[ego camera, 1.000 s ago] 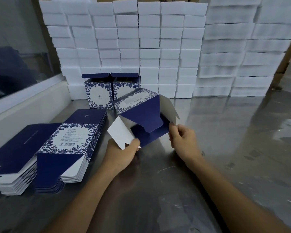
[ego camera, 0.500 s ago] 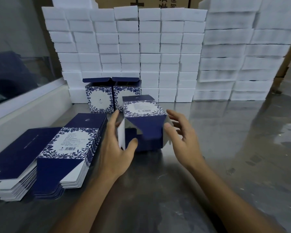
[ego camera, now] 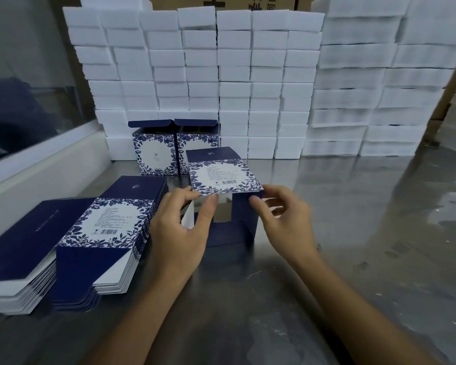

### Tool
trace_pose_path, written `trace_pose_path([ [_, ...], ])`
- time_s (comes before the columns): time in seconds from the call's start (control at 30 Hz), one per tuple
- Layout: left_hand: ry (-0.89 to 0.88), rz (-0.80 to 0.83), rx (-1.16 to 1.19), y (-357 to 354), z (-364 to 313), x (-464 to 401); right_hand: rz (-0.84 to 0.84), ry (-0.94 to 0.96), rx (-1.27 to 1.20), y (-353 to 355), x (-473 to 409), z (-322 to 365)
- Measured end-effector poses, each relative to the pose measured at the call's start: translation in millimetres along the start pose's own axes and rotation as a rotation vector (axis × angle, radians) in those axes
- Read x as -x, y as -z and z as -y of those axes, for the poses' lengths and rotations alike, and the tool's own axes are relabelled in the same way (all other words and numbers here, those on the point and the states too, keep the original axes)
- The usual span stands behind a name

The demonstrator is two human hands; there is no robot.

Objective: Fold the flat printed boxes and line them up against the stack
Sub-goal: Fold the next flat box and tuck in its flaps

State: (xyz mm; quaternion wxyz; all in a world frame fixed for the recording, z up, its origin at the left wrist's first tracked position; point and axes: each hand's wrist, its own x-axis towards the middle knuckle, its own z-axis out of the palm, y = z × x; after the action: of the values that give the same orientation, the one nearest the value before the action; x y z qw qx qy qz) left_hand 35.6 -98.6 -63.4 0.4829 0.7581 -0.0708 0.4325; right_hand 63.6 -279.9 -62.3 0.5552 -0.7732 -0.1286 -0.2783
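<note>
Two bare forearms, no sleeves, watch or rings showing; left grip (ego camera: 179,230) and right grip (ego camera: 287,222) ungloved

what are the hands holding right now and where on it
Both hold the half-folded box lying on its side: the left hand pinches its near-left open edge, the right hand touches its near-right corner with its fingertips.

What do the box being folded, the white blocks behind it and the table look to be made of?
Box: printed paperboard, probably matte; thin flaps with a white inner face. White blocks: likely foam, given the grainy, soft-edged faces, though wrapped cartons can't be ruled out. Table: apparently stainless steel; grey, scuffed and reflective.
</note>
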Motion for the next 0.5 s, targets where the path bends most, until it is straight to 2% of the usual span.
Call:
trace_pose_path([
  [0.07, -0.023, -0.004, -0.007, -1.9, -2.4, 0.9, -0.076, 0.012, 0.021, -0.1, 0.3, 0.2],
  [0.33, 0.022, -0.035, 0.039, 0.2, -6.2, 0.1, -0.097, 0.025, 0.026, -3.2, -2.0, -3.0],
  [0.43, 0.025, -0.047, 0.033, 0.2, -4.9, -2.1, -0.06, -0.029, 0.016, -2.2, -4.4, -6.0],
  [0.5, 0.028, -0.053, 0.03, 1.4, -2.4, -4.0, 0.031, -0.114, 0.038, -3.2, -4.5, -10.8],
])
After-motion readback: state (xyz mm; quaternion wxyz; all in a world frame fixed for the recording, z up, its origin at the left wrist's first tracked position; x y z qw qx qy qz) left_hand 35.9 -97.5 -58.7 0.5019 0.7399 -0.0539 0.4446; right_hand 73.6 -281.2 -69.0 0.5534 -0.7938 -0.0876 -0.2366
